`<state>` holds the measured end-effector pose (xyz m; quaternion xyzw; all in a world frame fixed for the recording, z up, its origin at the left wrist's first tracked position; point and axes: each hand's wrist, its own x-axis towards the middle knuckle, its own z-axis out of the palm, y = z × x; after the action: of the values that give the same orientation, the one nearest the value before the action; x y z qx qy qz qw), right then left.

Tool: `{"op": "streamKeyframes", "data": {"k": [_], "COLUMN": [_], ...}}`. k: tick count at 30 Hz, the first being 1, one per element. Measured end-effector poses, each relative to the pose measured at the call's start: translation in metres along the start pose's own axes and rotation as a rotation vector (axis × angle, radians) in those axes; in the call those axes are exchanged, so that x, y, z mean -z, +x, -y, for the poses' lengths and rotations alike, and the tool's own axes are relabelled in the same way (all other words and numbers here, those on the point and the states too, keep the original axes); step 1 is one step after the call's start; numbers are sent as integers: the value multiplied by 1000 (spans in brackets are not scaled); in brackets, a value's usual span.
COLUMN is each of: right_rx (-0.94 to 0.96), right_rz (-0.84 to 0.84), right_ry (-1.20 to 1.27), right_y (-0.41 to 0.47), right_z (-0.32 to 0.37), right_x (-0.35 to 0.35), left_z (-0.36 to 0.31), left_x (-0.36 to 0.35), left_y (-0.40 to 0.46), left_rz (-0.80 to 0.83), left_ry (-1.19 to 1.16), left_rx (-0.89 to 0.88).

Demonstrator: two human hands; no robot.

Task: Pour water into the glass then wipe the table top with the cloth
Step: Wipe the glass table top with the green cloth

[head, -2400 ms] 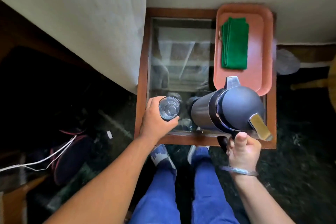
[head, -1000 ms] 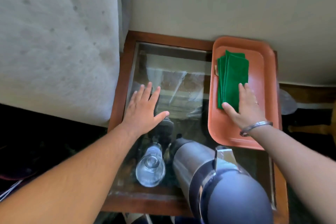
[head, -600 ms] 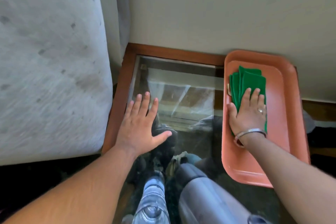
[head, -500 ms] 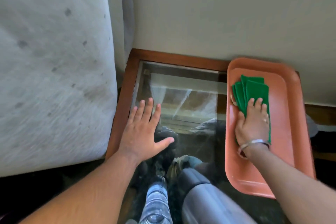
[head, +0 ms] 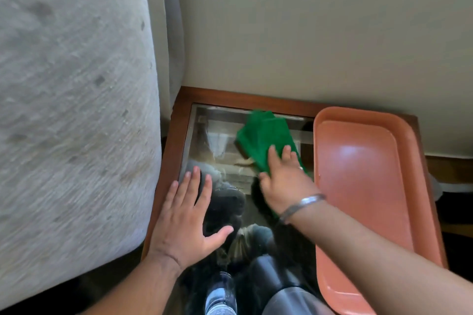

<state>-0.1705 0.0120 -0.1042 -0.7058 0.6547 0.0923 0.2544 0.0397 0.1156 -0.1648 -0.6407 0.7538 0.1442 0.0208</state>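
Note:
The folded green cloth [head: 265, 139] lies on the glass top of the small wooden-framed table [head: 176, 135], near its far edge. My right hand [head: 284, 184] presses flat on the cloth's near end. My left hand [head: 189, 220] rests flat with spread fingers on the glass by the table's left frame. The glass of water [head: 221, 298] stands at the near edge, partly cut off by the frame. Beside it on the right is the dark jug [head: 284, 289], only its top showing.
An orange tray [head: 358, 186] covers the table's right side, with nothing on it. A grey upholstered sofa arm [head: 71, 110] rises close along the left. A pale wall [head: 307, 20] stands behind the table.
My right hand has taken the green cloth off the orange tray and onto the glass top to the left. My left hand stays flat on the glass. The view has tilted further forward.

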Motion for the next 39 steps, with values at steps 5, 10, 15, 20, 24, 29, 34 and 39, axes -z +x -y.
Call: {"op": "streamKeyframes", "data": {"k": [5, 10, 15, 20, 24, 29, 34, 39], "right_rx": [6, 313, 584, 29, 315, 435, -310, 391], "right_rz": [-178, -156, -19, -193, -161, -154, -297, -158], "right_ry": [-226, -259, -359, -268, -284, -322, 24, -257], "right_y": [36, 80, 16, 69, 78, 12, 77, 29], "right_z": [14, 51, -3, 5, 49, -16, -5, 6], "right_x": [-38, -27, -36, -14, -28, -40, -12, -37], "left_z": [1, 0, -2, -2, 0, -3, -1, -1], "left_x": [-5, -8, -2, 1, 0, 3, -2, 0], "left_y": [-1, -1, -4, -2, -1, -2, -1, -2], "left_rz": [-19, -39, -37, -6, -26, -44, -30, -30], "left_ry": [-11, -10, -26, 8, 0, -21, 3, 8], "left_rx": [32, 74, 111, 105, 112, 97, 81, 73]}}
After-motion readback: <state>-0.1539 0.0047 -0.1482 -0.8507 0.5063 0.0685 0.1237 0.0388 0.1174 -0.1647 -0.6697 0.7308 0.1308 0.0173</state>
